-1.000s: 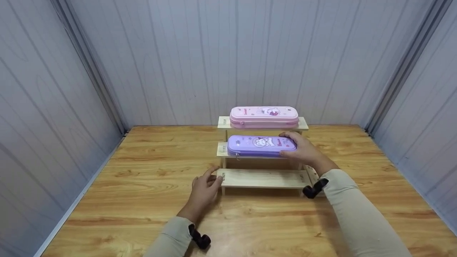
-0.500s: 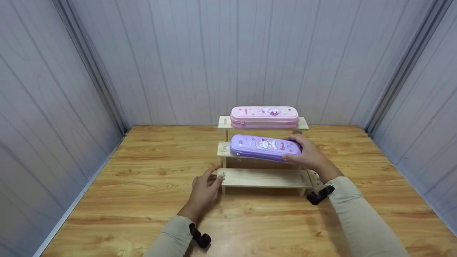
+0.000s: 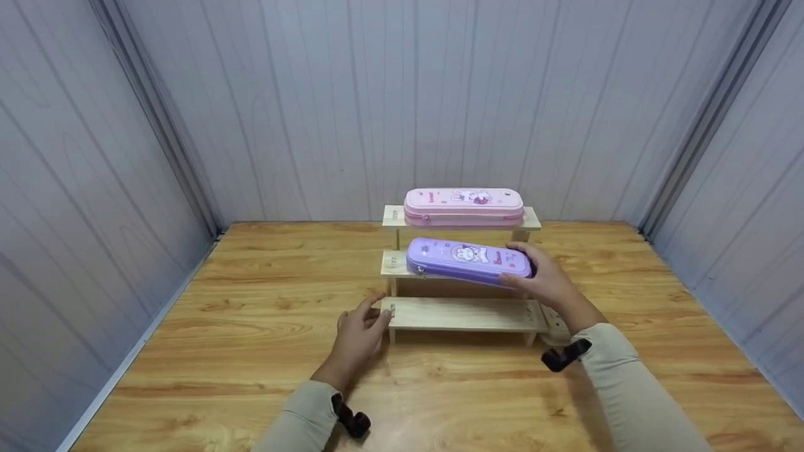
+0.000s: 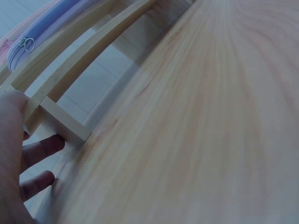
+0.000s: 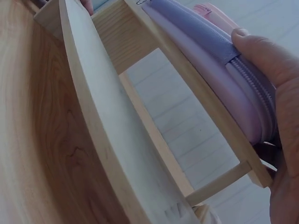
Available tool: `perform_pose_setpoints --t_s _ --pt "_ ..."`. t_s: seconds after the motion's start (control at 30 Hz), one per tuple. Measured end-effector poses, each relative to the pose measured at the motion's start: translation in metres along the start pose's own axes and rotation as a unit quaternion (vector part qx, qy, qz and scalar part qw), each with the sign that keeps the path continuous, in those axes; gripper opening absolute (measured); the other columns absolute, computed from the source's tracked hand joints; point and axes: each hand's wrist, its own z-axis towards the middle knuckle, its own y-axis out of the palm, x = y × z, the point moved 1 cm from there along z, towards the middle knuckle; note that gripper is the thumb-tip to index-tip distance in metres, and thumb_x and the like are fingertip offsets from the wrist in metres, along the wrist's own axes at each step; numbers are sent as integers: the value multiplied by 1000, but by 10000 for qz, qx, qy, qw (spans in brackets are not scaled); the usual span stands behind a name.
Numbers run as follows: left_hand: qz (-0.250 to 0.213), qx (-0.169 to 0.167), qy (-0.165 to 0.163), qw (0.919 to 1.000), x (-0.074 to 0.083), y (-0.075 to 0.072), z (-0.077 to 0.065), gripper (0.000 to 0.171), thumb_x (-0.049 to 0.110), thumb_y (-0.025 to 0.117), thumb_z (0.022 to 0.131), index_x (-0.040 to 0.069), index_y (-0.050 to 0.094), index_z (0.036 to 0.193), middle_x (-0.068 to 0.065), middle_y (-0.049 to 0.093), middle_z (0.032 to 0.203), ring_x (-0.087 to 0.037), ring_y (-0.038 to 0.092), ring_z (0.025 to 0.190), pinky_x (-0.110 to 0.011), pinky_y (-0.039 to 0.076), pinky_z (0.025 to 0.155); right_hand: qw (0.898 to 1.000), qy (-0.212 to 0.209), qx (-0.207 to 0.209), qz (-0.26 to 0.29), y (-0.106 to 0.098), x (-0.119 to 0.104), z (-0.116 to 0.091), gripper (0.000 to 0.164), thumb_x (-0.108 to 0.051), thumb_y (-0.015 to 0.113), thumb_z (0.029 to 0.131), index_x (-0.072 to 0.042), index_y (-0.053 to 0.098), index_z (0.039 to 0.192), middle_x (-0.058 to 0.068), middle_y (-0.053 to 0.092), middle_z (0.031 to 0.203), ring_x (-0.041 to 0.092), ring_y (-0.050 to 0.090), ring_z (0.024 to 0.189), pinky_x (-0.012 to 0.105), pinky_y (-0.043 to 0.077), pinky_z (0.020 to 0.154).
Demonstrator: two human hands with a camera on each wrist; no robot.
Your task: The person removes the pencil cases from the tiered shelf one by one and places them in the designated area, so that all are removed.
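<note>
A purple pencil case (image 3: pixel 468 260) with a rabbit print lies askew on the middle step of a stepped wooden display rack (image 3: pixel 465 314). Its right end is angled forward over the step's front edge. My right hand (image 3: pixel 549 285) grips that end, thumb on the near side; in the right wrist view the thumb (image 5: pixel 257 51) presses near the zip. At the lowest step's left end, my left hand (image 3: pixel 358 336) holds the board between thumb and index finger. The left wrist view shows two other fingers (image 4: pixel 42 149) beside the rack's leg.
A pink pencil case (image 3: pixel 465 207) sits straight on the top step. Partly hidden by my right wrist, a pale dotted object (image 3: pixel 554 326) lies beside the rack's right end. The wooden table (image 3: pixel 282 263) meets a panelled wall (image 3: pixel 301 125) behind.
The purple pencil case was straight on its step; my right hand has swung its right end toward me and shifted it slightly right. My left hand has stayed in place.
</note>
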Motion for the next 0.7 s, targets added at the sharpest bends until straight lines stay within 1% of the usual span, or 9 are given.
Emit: perform_pose_setpoints --t_s 0.07,0.17,0.27,0.3,0.4,0.53,0.63,0.7 --pt "40 2 12 10000 0 0 0 48 34 61 102 12 54 144 -10 72 118 -26 69 112 -61 -4 119 9999 3 27 141 1 3 -1 80 -36 81 86 -8 43 150 21 44 149 36 44 131 50 36 109" --pt "74 -1 8 10000 0 0 0 48 34 61 102 12 54 145 -10 72 118 -25 69 113 -62 -3 118 9983 -98 27 572 2 7 -3 76 -24 81 87 -5 42 150 22 48 144 32 46 127 35 41 103" --pt "45 4 3 10000 -1 0 -1 49 34 61 102 11 54 145 -11 72 118 -26 69 112 -61 -4 118 9948 -148 17 1007 3 11 -5 75 -13 80 87 -2 41 150 22 48 144 29 46 127 21 41 100" --pt "34 8 4 10000 -1 0 -1 49 34 61 102 10 54 145 -11 72 117 -26 69 112 -61 -4 118 9938 -156 5 1100 3 12 -6 75 -12 79 87 -1 41 150 22 47 145 29 46 127 18 41 98" --pt "20 22 30 10000 -2 0 -2 49 34 61 102 10 54 144 -12 72 118 -26 69 111 -62 -5 118 9925 -167 20 1215 3 13 -6 74 -10 80 86 -1 42 150 23 47 144 29 48 125 16 43 95" --pt "27 14 76 10000 -2 -1 -2 49 34 61 102 10 54 144 -11 73 117 -26 70 111 -62 -5 118 9920 -109 76 1255 3 13 -8 74 -9 82 84 -1 45 147 22 49 141 25 50 120 18 46 93" --pt "42 -3 115 9999 -2 -1 -1 50 35 61 102 10 53 145 -10 73 115 -26 70 110 -61 -5 118 9926 -98 231 1185 2 12 -11 73 -8 84 81 0 48 143 20 53 135 21 52 113 20 46 90" --pt "29 -10 142 9999 -2 -1 0 50 35 61 102 10 53 145 -10 74 115 -26 70 110 -61 -4 118 9932 -152 373 1092 2 13 -13 72 -8 86 79 1 50 140 18 56 132 19 53 111 23 44 91"
